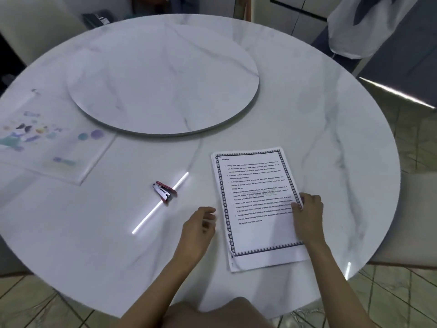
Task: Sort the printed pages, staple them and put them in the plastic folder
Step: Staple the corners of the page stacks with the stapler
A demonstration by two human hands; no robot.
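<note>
Far left, the plastic folder lay flat on the desk. It was see-through with colourful little prints on it, and its left side ran out of the shot. Behind it, in the middle of the round marble top, sat a raised turntable in the same marble pattern.

Moving right, the small red and silver stapler lay by itself across a bright strip of reflected light, well apart from the folder and near the left hand. That hand sat just beside the left edge of the printed pages, fingers loosely bent with nothing in them. I couldn't tell if the fingertips actually touched the paper.

The pages were a stack lying flat on the near right part of the desk, tilted a bit. The top sheet had a patterned border and bulleted text, and lower sheets peeked out along the bottom. The right hand pinched the stack's right edge, thumb on top of the sheet.

A white bag hung up in the far right corner.
</note>
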